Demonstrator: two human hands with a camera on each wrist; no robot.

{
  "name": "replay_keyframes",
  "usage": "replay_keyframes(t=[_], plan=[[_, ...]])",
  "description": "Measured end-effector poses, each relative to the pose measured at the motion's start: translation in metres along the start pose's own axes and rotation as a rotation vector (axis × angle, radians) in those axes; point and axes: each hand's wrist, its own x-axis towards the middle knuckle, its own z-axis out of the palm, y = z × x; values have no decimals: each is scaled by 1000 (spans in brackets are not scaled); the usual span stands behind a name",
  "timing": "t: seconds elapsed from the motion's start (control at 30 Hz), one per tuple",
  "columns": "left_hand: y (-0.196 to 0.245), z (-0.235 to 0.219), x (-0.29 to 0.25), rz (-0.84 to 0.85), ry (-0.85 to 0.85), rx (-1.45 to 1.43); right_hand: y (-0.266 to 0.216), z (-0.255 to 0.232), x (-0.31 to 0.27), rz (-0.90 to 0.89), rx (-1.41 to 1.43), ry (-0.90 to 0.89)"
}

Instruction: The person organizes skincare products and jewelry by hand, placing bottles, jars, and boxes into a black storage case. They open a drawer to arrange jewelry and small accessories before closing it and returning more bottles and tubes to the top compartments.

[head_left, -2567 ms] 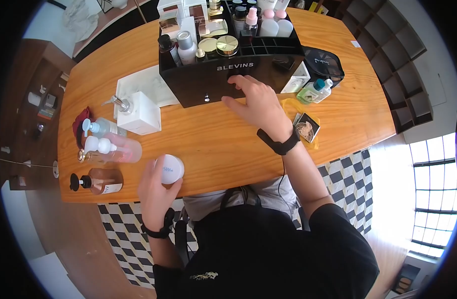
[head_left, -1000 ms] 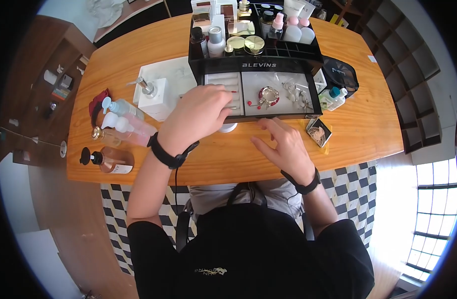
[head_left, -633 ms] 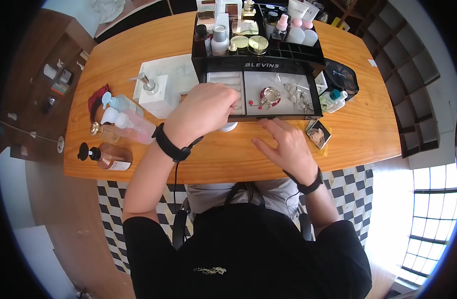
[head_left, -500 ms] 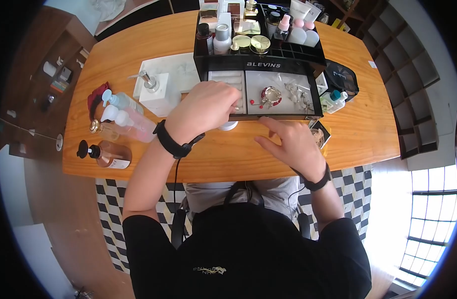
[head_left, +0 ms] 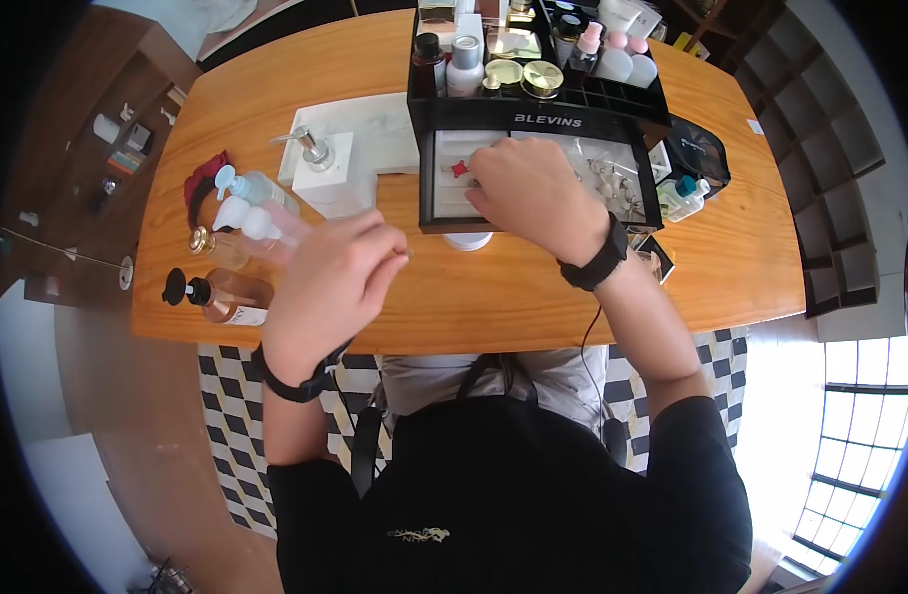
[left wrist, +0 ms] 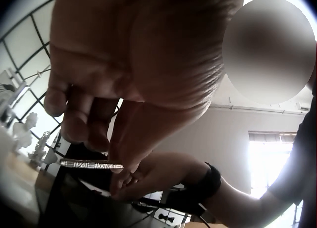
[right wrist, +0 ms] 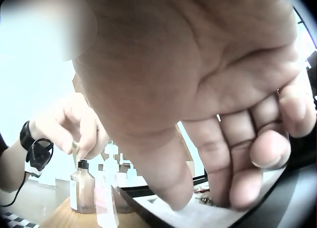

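My left hand [head_left: 335, 287] is raised over the table left of the open drawer [head_left: 444, 226]. Thumb and forefinger pinch a slim silver patterned piece [left wrist: 91, 164], seen edge-on in the left wrist view; I cannot tell its kind. My right hand [head_left: 543, 193] reaches over the drawer, its fingers [right wrist: 210, 154] loosely bent and nothing visible in their grasp. Beside its thumb, a small red piece [head_left: 461, 169] lies in the white left compartment. Silver jewellery [head_left: 612, 185] in clear bags lies at the right of the drawer. The red beaded bracelet is mostly hidden under the right hand.
The black organizer [head_left: 548, 121] carries bottles and jars on top. A white round jar [head_left: 469, 241] shows below the drawer front. To the left stand a white soap dispenser [head_left: 325, 168] and several pump bottles, one brown [head_left: 238, 294]. A black pouch [head_left: 696, 153] lies right.
The drawer has been pulled out. My left hand has come out of its left compartment, toward the left, with the silver piece. My right hand has moved from the front edge to over the drawer.
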Motion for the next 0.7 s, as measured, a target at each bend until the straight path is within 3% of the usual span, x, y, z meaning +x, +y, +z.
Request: replay_keyframes(t=[0.23,0.37,0.43,0.53,0.7], plan=[[-40,53,-6,-46,-228,54,1,7,1,45,-61,-1],[-58,84,1,-5,-225,84,-4,-1,-5,59,-98,49],[-61,92,4,28,-234,99,-17,-16,-18,11,28,60],[-68,105,6,57,-208,94,-42,-19,-54,-43,319,-77],[-70,115,9,38,-238,81,-57,44,-82,-60,321,-242]])
